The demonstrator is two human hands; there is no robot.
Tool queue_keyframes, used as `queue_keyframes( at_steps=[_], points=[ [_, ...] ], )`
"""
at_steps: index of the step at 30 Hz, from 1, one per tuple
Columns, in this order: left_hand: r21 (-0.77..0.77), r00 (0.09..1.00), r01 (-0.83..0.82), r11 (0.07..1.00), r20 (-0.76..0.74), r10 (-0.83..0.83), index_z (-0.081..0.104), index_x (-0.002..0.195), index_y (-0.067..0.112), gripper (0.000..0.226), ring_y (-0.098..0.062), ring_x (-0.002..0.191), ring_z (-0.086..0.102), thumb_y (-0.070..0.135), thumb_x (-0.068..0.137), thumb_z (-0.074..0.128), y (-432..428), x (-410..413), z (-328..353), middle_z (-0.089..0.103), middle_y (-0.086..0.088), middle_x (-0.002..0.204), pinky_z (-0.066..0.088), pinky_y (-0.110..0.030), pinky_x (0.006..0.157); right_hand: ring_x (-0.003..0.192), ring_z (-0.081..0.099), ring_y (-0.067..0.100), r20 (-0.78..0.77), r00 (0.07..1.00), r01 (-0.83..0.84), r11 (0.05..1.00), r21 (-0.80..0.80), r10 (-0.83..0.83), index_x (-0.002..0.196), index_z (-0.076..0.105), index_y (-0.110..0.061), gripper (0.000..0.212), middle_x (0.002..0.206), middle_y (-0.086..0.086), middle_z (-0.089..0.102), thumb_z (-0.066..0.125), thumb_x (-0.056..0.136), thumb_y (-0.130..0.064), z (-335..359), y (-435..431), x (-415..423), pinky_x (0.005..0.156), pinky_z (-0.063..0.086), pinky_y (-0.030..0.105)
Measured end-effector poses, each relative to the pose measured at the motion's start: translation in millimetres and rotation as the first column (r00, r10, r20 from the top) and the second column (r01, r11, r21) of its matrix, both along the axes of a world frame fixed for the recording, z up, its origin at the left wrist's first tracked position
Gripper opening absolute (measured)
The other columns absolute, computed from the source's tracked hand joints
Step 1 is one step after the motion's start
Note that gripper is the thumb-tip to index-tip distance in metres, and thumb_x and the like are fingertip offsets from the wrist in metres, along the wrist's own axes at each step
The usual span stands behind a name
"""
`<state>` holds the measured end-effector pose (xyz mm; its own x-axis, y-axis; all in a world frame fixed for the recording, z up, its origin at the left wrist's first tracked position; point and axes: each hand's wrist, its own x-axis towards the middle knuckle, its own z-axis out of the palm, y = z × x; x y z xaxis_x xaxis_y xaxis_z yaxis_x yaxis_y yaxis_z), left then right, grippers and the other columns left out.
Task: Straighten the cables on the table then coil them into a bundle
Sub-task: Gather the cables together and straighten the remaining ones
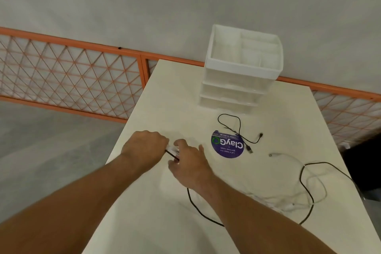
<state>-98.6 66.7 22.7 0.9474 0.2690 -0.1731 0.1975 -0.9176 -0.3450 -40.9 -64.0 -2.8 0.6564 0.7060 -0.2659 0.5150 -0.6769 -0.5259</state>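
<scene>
Both hands are working together near the left edge of the white table (165,222). The left hand (145,146) is clenched around what looks like the gathered ends of cables, a black strand and something white poking out between the two hands. The right hand (188,163) sits right against it, fingers curled in; whether it's actually pinching the strands or just steadying them I can't tell.

My take on doing this bit well: keep the left hand as the anchor and let the right slide along the strands, pulling the slack out before any looping starts. The long black cable (307,189) and the white cable (317,183) are crossed over each other on the near right, so go slow or they'll snag.

Count-wise: I make it three cables. Those two tangled ones, plus a short black USB cable (239,130) lying loose across the purple round sticker (226,144), untouched. One white drawer organizer (241,68) at the far end. One sticker.
</scene>
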Motion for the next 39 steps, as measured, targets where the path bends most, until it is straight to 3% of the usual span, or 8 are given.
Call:
queue_keyframes(
  at_steps=[2, 5, 11, 16, 25, 29, 35, 39],
  points=[
    [0.030, 0.998, -0.021, 0.999, 0.053, 0.020, 0.055, 0.114, 0.023, 0.026, -0.022, 0.089, 0.066, 0.022, 0.102, 0.032, 11.3, -1.3, 12.5, 0.063, 0.001, 0.103, 0.037, -0.029, 0.061, 0.096, 0.060, 0.035, 0.063, 0.996, 0.067, 0.997, 0.025, -0.068, 0.116, 0.049, -0.018, 0.024, 0.101, 0.012, 0.065, 0.046, 0.092, -0.021, -1.4, -5.5, 8.6, 0.083, 0.049, 0.040],
    [0.072, 0.997, -0.045, 0.996, 0.067, 0.040, 0.055, 0.116, 0.027, 0.029, -0.019, 0.086, 0.066, 0.030, 0.103, 0.030, 37.4, -16.1, 20.2, 0.064, 0.003, 0.101, 0.042, -0.030, 0.061, 0.088, 0.061, 0.036, 0.143, 0.989, -0.014, 0.995, -0.095, 0.027, 0.113, 0.047, -0.020, 0.021, 0.096, 0.013, 0.064, 0.040, 0.094, -0.018, -4.7, -33.3, 29.0, 0.069, 0.046, 0.039],
    [-0.058, 0.972, -0.123, 0.991, 0.193, 0.132, 0.067, 0.084, 0.018, 0.030, -0.024, 0.060, 0.065, 0.035, 0.098, 0.047, 70.6, -47.5, -18.6, 0.068, -0.001, 0.073, 0.052, -0.031, 0.056, 0.079, 0.057, 0.027, 0.237, 0.957, -0.105, 0.963, -0.249, 0.166, 0.109, 0.048, -0.020, 0.016, 0.097, 0.006, 0.066, 0.038, 0.096, -0.023, -12.4, -80.5, 74.5, 0.067, 0.046, 0.035],
    [-0.115, 0.950, -0.297, 0.948, 0.061, 0.305, 0.061, 0.111, 0.032, 0.034, -0.023, 0.090, 0.066, 0.038, 0.100, 0.029, 102.2, -57.9, -38.8, 0.067, 0.003, 0.102, 0.049, -0.031, 0.075, 0.073, 0.049, 0.026, 0.318, 0.928, -0.044, 0.908, -0.418, 0.191, 0.115, 0.046, -0.017, 0.020, 0.101, 0.009, 0.066, 0.040, 0.096, -0.021, -12.4, -128.0, 98.9, 0.064, 0.039, 0.031],
    [-0.183, 0.916, -0.402, 0.897, -0.076, 0.395, 0.059, 0.122, 0.036, 0.040, -0.022, 0.101, 0.063, 0.040, 0.101, 0.025, 96.1, -52.2, -80.7, 0.063, 0.003, 0.116, 0.047, -0.031, 0.080, 0.069, 0.056, 0.025, 0.308, 0.943, 0.030, 0.887, -0.461, 0.128, 0.106, 0.051, -0.021, 0.015, 0.081, 0.001, 0.061, 0.039, 0.099, -0.026, -30.3, -173.2, 98.3, 0.061, 0.041, 0.030],
    [-0.244, 0.945, -0.325, 0.914, -0.055, 0.322, 0.062, 0.110, 0.038, 0.030, -0.019, 0.092, 0.062, 0.046, 0.096, 0.037, 95.8, -64.8, -96.4, 0.065, 0.006, 0.097, 0.048, -0.032, 0.072, 0.079, 0.059, 0.025, 0.253, 0.962, 0.026, 0.886, -0.463, 0.104, 0.103, 0.049, -0.022, 0.022, 0.091, 0.000, 0.066, 0.039, 0.099, -0.041, -45.3, -190.5, 85.9, 0.064, 0.038, 0.030],
    [-0.284, 0.972, -0.236, 0.929, -0.065, 0.227, 0.060, 0.092, 0.020, 0.048, -0.020, 0.094, 0.054, 0.065, 0.088, 0.043, 102.1, -85.1, -99.0, 0.054, 0.002, 0.095, 0.047, -0.034, 0.074, 0.078, 0.050, 0.016, 0.203, 0.977, 0.032, 0.901, -0.433, 0.063, 0.085, 0.040, -0.025, 0.029, 0.083, -0.008, 0.051, 0.042, 0.095, -0.052, -59.9, -199.5, 80.6, 0.067, 0.037, 0.029],
    [-0.207, 0.991, -0.018, 0.978, 0.124, 0.045, 0.063, 0.081, 0.012, 0.066, -0.030, 0.077, 0.059, 0.072, 0.075, 0.038, 100.5, -93.8, -104.9, 0.057, -0.005, 0.084, 0.047, -0.045, 0.066, 0.088, 0.045, 0.017, 0.244, 0.958, 0.000, 0.854, -0.520, 0.149, 0.099, 0.047, -0.024, 0.033, 0.095, -0.006, 0.049, 0.036, 0.096, -0.055, -55.6, -198.8, 75.8, 0.075, 0.034, 0.032]
  ],
)
